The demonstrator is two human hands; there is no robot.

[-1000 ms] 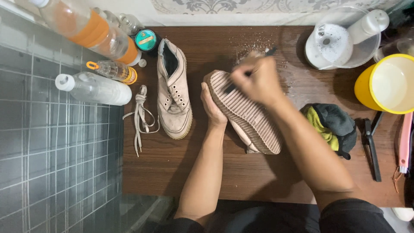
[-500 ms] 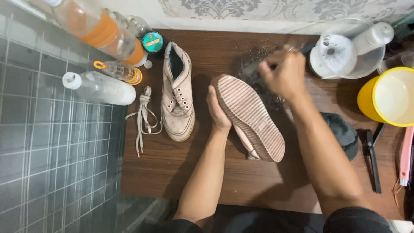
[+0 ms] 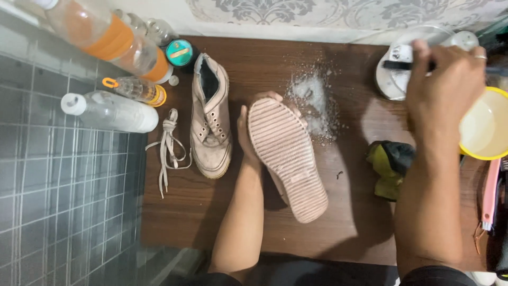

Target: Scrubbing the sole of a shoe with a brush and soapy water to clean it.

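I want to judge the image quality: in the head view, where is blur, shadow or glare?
Head view: the right hand is motion-blurred over the white container; the left hand and the upturned shoe are sharp; soft shadows lie on the wooden table beside both arms; no strong glare.
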